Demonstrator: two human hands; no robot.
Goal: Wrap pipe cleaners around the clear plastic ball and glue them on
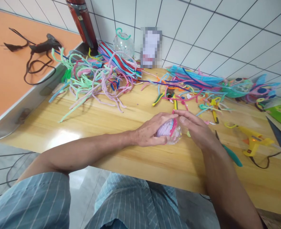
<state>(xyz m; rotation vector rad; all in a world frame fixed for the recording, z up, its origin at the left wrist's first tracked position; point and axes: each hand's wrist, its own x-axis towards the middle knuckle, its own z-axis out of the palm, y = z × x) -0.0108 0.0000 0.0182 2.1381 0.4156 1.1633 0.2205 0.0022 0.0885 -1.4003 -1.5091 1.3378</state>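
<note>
On the wooden table, a clear round plastic ball [177, 136] is partly covered with lilac pipe cleaners, with a pink and a blue one running along their edge. My left hand [152, 130] wraps around the ball's left side, thumb below and fingers over the top. My right hand [197, 127] is at its upper right, fingers bent and fingertips at the upper end of the pink pipe cleaner [173, 127]. Whether those fingertips pinch it is hard to make out. Just behind the hands lie yellow-and-black pliers [158, 99].
A yellow glue gun [256, 140] and green-handled scissors or pliers [232, 155] lie at right. Pipe cleaners [90, 79] heap at back left, more [195, 79] at back right. A phone [151, 47], clear ball [123, 44] and red thermos [82, 25] stand by the tiled wall.
</note>
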